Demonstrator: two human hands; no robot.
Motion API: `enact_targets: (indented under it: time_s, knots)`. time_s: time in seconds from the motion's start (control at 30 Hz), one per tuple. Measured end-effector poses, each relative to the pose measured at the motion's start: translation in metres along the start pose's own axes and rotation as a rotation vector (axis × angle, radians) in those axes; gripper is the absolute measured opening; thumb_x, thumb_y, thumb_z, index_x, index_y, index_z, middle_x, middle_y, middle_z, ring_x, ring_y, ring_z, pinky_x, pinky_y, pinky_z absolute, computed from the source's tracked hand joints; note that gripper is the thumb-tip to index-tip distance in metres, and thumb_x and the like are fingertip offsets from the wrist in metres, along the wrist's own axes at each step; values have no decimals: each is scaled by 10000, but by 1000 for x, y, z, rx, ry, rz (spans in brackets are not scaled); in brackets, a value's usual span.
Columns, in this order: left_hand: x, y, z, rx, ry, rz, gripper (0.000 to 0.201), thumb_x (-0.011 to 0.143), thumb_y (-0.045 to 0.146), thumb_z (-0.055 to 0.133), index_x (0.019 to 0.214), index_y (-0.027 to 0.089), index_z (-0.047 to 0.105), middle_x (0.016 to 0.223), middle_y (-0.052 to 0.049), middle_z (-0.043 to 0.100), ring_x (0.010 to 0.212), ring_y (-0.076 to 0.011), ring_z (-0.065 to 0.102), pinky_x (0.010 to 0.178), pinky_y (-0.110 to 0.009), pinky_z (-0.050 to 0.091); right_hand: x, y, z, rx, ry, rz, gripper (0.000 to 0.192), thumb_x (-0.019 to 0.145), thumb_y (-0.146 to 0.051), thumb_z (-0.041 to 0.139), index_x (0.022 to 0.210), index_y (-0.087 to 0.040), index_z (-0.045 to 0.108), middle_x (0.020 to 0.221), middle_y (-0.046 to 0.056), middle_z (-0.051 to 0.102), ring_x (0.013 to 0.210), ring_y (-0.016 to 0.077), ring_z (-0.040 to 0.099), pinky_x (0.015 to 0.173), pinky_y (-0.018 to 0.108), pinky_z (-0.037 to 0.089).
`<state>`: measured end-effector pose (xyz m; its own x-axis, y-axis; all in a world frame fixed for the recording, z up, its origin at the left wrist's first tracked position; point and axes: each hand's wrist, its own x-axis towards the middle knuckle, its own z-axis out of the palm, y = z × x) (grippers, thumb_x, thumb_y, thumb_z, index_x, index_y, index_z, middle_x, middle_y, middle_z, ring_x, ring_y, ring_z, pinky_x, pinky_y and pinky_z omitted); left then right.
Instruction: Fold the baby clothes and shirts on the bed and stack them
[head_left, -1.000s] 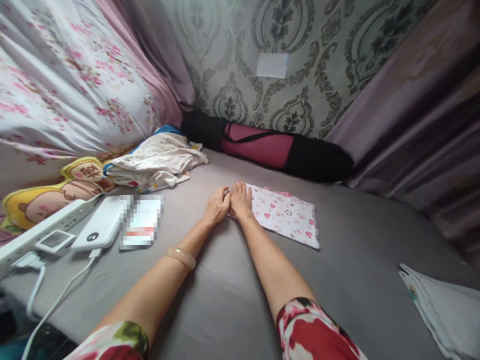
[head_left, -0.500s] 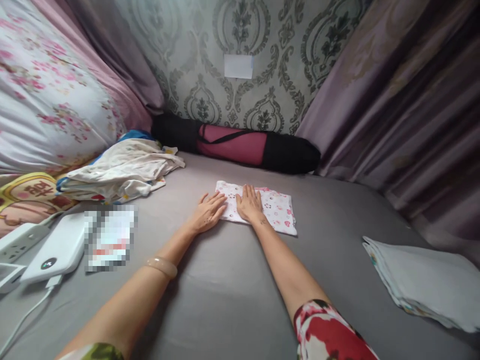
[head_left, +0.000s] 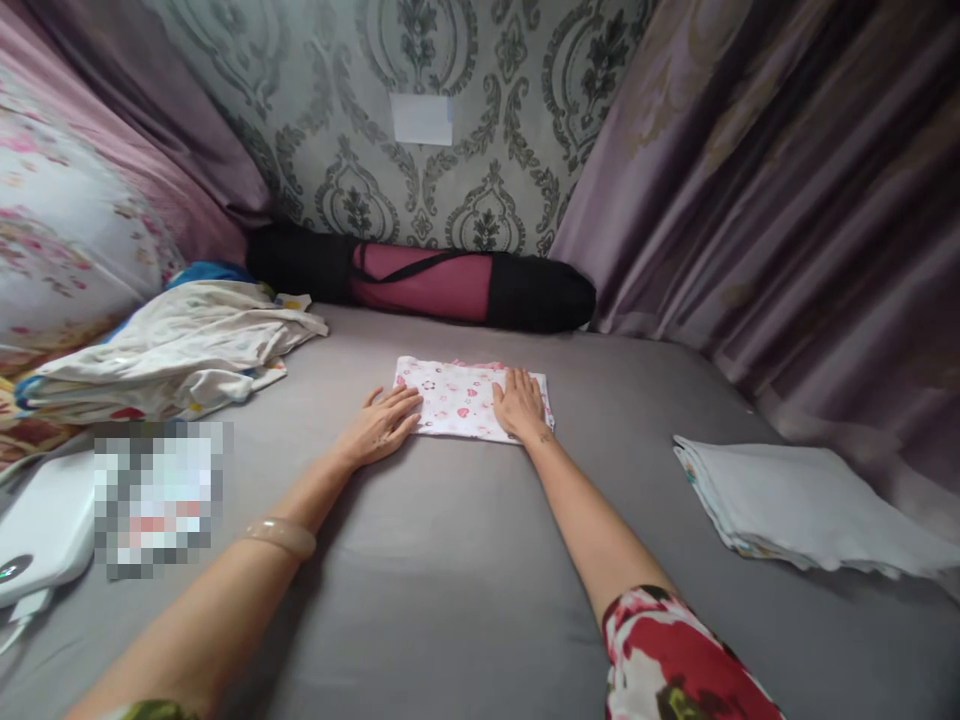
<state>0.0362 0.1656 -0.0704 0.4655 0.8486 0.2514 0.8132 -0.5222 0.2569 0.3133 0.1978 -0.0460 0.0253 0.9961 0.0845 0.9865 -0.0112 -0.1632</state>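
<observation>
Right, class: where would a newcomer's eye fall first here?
Probably the pink-patterned white cloth, folded flat mid-view, with the left hand at its left end and the right hand on its right. Behind it, a long black-and-maroon bag lies along the ornate wallpaper.

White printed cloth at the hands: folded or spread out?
Folded: the printed cloth lies as a flat rectangle under the right hand, with pink fabric peeking out along its far edge. Layer count: cannot tell.
</observation>
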Motion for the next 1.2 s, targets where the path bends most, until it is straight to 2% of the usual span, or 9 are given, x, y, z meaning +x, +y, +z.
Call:
enact_targets:
  time_s: [0.23,0.37,0.53,0.6,0.67,0.73,0.83,1.0,1.2]
  knots:
    - [-3,9,-11,12,-53,-19,494,990,455,299,1366,232,530,1485,-87,481,1420,-235,362,1177,-488,152,-19,14,-19,34,-18,-60,615,1016,-367,202,1512,-17,299,1597,174,245,1482,265,201,1197,403,126]
    - [5,7,-13,3,-29,-2,467,987,441,300,1294,225,578,1407,-92,562,1340,-251,455,1145,-493,186,-28,36,-12,-9,-14,-79,637,1013,-392,231,1521,-11,264,1605,173,218,1488,277,175,1200,425,117]
    - [42,6,-29,37,-55,-37,387,947,370,351,1050,206,686,1077,-106,709,1063,-263,603,1026,-469,305,-23,42,-11,-53,-64,-112,629,1013,-397,256,1498,0,310,1578,193,288,1467,301,224,1192,458,130]
    - [64,4,-36,59,-62,-82,351,918,336,391,1031,200,695,1054,-114,703,1053,-270,599,985,-454,334,-17,40,-19,-72,-64,-132,582,1012,-378,260,1444,-19,414,1524,207,388,1423,311,311,1179,485,145]
    - [86,2,-40,89,-78,-127,343,899,321,420,1084,204,684,1131,-116,684,1106,-279,578,977,-443,343,-7,41,-29,-85,-58,-153,517,1011,-339,262,1367,-60,513,1467,202,462,1370,307,384,1168,504,153]
    - [108,-2,-43,119,-163,-159,366,890,317,439,1172,218,651,1221,-107,662,1158,-276,556,1001,-437,331,7,45,-36,-82,-76,-165,468,1008,-295,274,1328,-94,549,1442,190,486,1342,301,412,1159,515,166]
    - [135,-11,-42,133,-372,-182,375,850,312,489,1182,241,649,1178,-68,698,1093,-254,600,995,-402,352,30,55,-40,-54,-186,-162,435,1001,-276,319,1340,-118,542,1406,184,512,1321,305,435,1127,497,248]
    - [162,-31,-40,21,-652,-163,428,756,326,540,1144,214,680,1069,-41,730,930,-212,652,798,-265,452,60,72,-41,-1,-313,-157,403,955,-346,476,1295,-173,603,1354,162,558,1285,316,484,1056,423,363]
    - [171,-44,-38,-8,-724,-180,565,680,444,580,1170,178,670,1152,-69,701,991,-221,628,783,-228,461,71,82,-52,154,-428,-179,331,841,-320,656,1142,-185,678,1146,78,698,1017,216,647,825,258,491]
